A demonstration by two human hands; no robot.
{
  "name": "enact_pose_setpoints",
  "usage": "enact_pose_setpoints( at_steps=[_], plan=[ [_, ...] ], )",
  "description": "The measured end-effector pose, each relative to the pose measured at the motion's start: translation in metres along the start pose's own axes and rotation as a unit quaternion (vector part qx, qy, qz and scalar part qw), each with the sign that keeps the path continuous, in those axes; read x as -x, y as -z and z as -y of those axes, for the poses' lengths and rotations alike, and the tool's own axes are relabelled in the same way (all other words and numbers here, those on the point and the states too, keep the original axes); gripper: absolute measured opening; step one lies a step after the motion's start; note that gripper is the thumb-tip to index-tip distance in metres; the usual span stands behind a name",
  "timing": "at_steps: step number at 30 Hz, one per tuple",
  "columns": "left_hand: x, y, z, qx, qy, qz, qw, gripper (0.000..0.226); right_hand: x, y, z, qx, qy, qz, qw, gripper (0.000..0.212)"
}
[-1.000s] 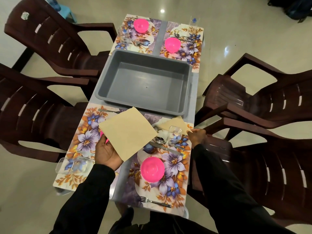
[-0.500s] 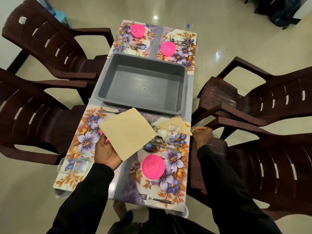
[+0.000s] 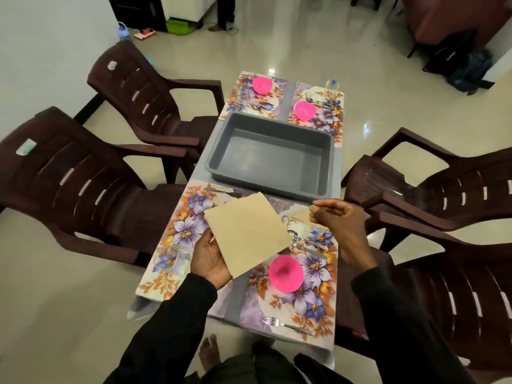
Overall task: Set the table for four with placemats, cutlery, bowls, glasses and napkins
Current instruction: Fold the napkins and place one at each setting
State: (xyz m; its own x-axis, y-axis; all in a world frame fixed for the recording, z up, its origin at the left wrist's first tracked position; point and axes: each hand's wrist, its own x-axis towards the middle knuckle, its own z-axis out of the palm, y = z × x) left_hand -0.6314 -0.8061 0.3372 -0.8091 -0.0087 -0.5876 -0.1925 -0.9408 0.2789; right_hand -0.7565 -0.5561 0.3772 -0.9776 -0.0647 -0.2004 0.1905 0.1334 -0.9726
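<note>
While the left hand (image 3: pixel 212 260) grips the lower edge of a tan napkin (image 3: pixel 246 235) with thumb on top and fingers curled beneath, the sheet hangs tilted in the air just short of the grey tub (image 3: pixel 273 156), covering part of the left placemat (image 3: pixel 177 231) on that near side. The right hand (image 3: pixel 336 220) hovers by the tub's near right corner with its fingers curled, their tips at the corner of a second napkin (image 3: pixel 300 215) that lies folded on the right placemat (image 3: pixel 313 295) – whether it pinches the cloth or only touches it I cannot tell. On this same side of the tub sit a pink bowl (image 3: pixel 285 274), a spoon (image 3: pixel 293 234), a knife (image 3: pixel 310 250) and a fork (image 3: pixel 288 325) at the mat's nearest edge; another fork (image 3: pixel 223 192) lies just beside the tub's near left wall. Beyond the tub, two more floral mats carry a far left bowl (image 3: pixel 261 85) and a far right bowl (image 3: pixel 304 110). The table (image 3: pixel 234 300) shows grey between the mats, and the tub stands in its middle. Four dark brown plastic chairs flank the tub, two to each side, on a glossy cream floor (image 3: pixel 318 45). The held napkin is plain, square and beige – flat and stiff-looking, with one slightly ragged edge.
</note>
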Motion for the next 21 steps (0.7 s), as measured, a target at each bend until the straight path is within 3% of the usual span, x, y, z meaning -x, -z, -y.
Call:
enact_pose_setpoints(
  at_steps=[4, 9, 15, 18, 21],
  plan=[
    [0.031, 0.017, -0.011, -0.005, 0.022, 0.031, 0.999, 0.053, 0.036, -0.058, 0.003, 0.118, 0.051, 0.047, 0.991, 0.016],
    [0.066, 0.045, -0.026, 0.006, 0.043, 0.061, 0.997, 0.052, 0.075, -0.106, -0.003, 0.147, 0.032, 0.061, 0.987, 0.035],
    [0.092, 0.086, -0.038, -0.022, 0.053, 0.037, 0.998, 0.059, 0.116, -0.139, -0.006, 0.126, 0.030, 0.067, 0.989, 0.033],
    [0.109, 0.095, -0.039, 0.026, 0.066, 0.055, 0.996, 0.053, 0.133, -0.152, -0.011, 0.172, 0.049, 0.077, 0.981, 0.034],
    [0.125, 0.096, -0.039, 0.047, 0.040, 0.070, 0.996, 0.052, 0.148, -0.161, -0.011, 0.207, 0.108, 0.035, 0.972, 0.016]
  ],
)
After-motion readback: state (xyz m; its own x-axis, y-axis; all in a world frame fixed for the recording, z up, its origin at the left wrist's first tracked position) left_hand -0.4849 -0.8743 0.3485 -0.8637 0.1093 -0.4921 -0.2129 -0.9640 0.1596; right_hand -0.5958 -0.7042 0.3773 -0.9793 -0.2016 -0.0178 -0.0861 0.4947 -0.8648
